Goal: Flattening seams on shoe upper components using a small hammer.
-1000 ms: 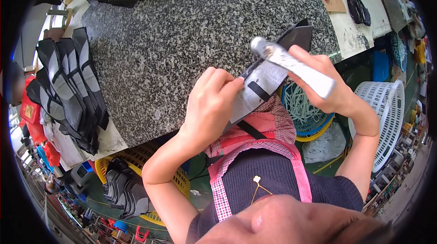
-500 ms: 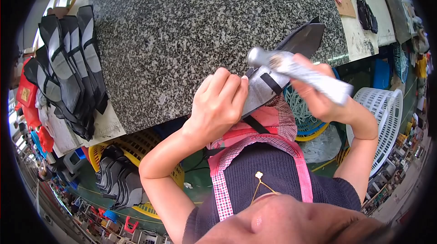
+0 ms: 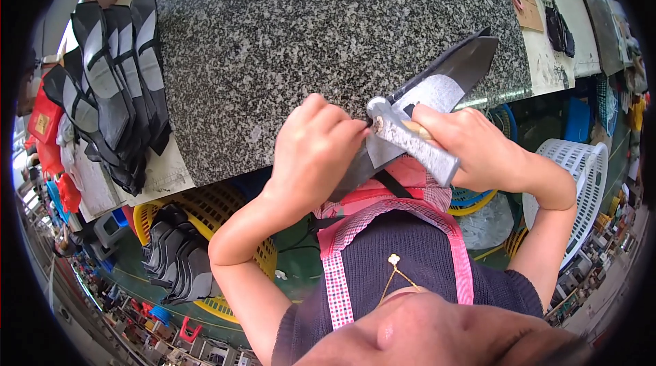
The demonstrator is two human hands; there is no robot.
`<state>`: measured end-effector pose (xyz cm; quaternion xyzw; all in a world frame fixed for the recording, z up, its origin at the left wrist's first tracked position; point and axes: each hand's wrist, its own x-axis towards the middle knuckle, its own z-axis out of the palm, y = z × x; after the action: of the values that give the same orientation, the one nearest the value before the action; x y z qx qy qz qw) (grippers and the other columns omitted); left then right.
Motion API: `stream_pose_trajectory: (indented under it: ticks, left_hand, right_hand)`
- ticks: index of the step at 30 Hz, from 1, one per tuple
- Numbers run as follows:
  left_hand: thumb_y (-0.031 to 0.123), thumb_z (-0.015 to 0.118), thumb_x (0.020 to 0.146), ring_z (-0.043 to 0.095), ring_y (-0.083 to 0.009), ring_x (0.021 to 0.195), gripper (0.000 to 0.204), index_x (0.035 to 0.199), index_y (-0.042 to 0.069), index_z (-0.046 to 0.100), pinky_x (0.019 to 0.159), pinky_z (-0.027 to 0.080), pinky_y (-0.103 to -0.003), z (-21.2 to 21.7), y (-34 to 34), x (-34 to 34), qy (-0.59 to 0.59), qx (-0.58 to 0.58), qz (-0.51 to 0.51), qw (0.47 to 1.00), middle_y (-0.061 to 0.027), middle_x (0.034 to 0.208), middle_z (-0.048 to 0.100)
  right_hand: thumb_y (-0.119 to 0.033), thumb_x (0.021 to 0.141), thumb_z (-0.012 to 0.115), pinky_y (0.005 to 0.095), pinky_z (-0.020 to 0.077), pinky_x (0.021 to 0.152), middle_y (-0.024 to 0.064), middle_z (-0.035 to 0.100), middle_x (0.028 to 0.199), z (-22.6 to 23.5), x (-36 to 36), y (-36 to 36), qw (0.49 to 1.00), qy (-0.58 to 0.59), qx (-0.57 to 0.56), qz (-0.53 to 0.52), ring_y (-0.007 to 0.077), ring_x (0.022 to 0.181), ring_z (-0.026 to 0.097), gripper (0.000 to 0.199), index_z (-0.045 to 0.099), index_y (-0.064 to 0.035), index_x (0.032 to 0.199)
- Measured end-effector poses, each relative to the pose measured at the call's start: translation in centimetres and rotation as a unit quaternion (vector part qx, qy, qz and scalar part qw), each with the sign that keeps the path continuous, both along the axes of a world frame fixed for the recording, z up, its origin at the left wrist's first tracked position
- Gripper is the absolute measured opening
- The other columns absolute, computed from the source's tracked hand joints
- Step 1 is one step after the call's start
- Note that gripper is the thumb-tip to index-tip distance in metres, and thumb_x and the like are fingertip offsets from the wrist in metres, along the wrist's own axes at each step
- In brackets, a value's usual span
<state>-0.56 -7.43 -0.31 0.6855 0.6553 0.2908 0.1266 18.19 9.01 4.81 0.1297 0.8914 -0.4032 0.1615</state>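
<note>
While a long, pointed strip of black sheet material faced in light grey (image 3: 437,89) lies slantwise over the near edge of a speckled black-and-white granite slab (image 3: 273,59), its tip on the stone and its lower part overhanging, a worker's left hand (image 3: 314,147), fingers closed in a pinch, holds one side of the strip at the slab's near edge. The right hand (image 3: 471,144), wrapped around the handle, holds a scuffed silver metal hammer with a rounded end (image 3: 417,142) over the strip; whether metal meets material cannot be told from this angle. The danger appears plain: with the hammer's end just beside the pinching fingertips, a glancing blow could catch them. Because part of the strip hangs past the slab, it could also slide toward the pink fabric apron (image 3: 417,175) if the pinch loosened, and a strike landing off the stone would find little backing. At the slab's left edge lie similar black-and-grey strips (image 3: 113,86), overlapping; below its near left corner, more sit in a yellow plastic lattice basket (image 3: 141,224), while a white plastic lattice basket (image 3: 582,192) stands past its near right side
</note>
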Motion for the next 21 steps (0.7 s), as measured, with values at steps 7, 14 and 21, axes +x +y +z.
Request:
stream_pose_trajectory:
  ticks: [7, 14, 21]
  left_hand:
    - [0.003, 0.065, 0.069, 0.057, -0.0247, 0.081, 0.029, 0.097, -0.004, 0.066, 0.065, 0.051, -0.035, -0.5, -1.6, 0.9, 0.058, 0.034, -0.010, 0.998, -0.0092, 0.086, 0.058]
    - [0.006, 0.064, 0.069, 0.056, -0.0246, 0.083, 0.032, 0.099, -0.004, 0.065, 0.067, 0.052, -0.032, -1.3, 0.6, 1.1, 0.053, 0.059, -0.034, 0.996, -0.0093, 0.090, 0.057]
    - [0.006, 0.075, 0.075, 0.058, -0.0255, 0.082, 0.019, 0.093, 0.002, 0.071, 0.071, 0.051, -0.036, -1.3, 5.3, 2.9, -0.069, 0.048, 0.010, 0.996, -0.0073, 0.084, 0.062]
  right_hand:
    - [-0.007, 0.082, 0.063, 0.0434, 0.0513, 0.061, 0.0184, 0.060, 0.087, 0.5, 0.4, 0.7, 0.977, 0.195, -0.025, -0.083, 0.0402, 0.076, 0.064, 0.030, 0.057, 0.0012, 0.110]
    - [-0.009, 0.097, 0.055, 0.0361, 0.0473, 0.059, 0.0166, 0.059, 0.072, 0.7, 1.3, 1.3, 0.974, 0.160, -0.045, -0.154, 0.0258, 0.063, 0.062, 0.022, 0.058, 0.0078, 0.111]
    - [-0.005, 0.091, 0.058, 0.0434, 0.0490, 0.063, 0.0226, 0.063, 0.084, -0.5, 3.9, 0.4, 0.962, 0.184, 0.033, -0.201, 0.0430, 0.072, 0.064, 0.017, 0.057, 0.0044, 0.105]
